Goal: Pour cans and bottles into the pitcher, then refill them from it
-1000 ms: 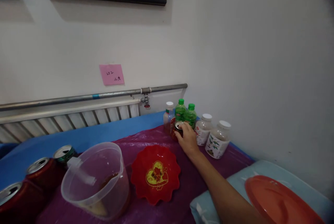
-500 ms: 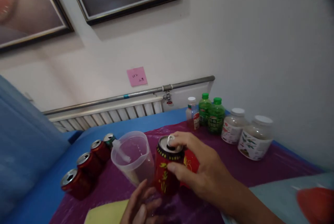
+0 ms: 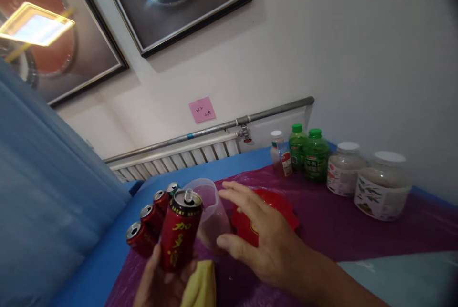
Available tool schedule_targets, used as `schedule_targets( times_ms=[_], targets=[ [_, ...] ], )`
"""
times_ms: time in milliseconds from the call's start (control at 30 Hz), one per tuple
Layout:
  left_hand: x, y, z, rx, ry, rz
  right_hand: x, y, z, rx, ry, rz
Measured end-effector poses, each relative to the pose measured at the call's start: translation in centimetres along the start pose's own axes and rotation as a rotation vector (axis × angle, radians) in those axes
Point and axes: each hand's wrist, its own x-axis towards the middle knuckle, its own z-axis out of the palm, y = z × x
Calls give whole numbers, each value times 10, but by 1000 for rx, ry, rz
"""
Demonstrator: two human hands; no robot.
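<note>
Your left hand [image 3: 162, 283] clasps the red can [image 3: 181, 238] low; your right hand [image 3: 265, 238] is spread. Expect it slick, dentable, weight unclear; grip mid-body.

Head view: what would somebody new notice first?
Probably the red cylindrical metal can with yellow writing, held up in the left hand, low, left of centre. Next, the open right hand beside it, before the wavy-edged red dish. Then two green plastic bottles, farther right.

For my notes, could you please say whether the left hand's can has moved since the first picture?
Yes: the can, now in the left hand, has moved leftward and nearer the camera, away from the green bottles.
</note>
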Motion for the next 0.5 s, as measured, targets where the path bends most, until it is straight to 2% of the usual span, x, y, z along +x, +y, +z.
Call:
schedule_targets(
  times_ms=[133, 233, 367, 500],
  targets=[
    [12, 48, 7, 314, 198, 247, 2, 4, -10, -22, 97, -48],
    [21, 68, 19, 379, 307, 348, 3, 4, -15, -20, 133, -82],
    [33, 76, 39, 387, 412, 489, 3, 5, -21, -77, 167, -105],
    [47, 70, 55, 578, 445, 597, 3, 9, -24, -147, 202, -137]
  ],
)
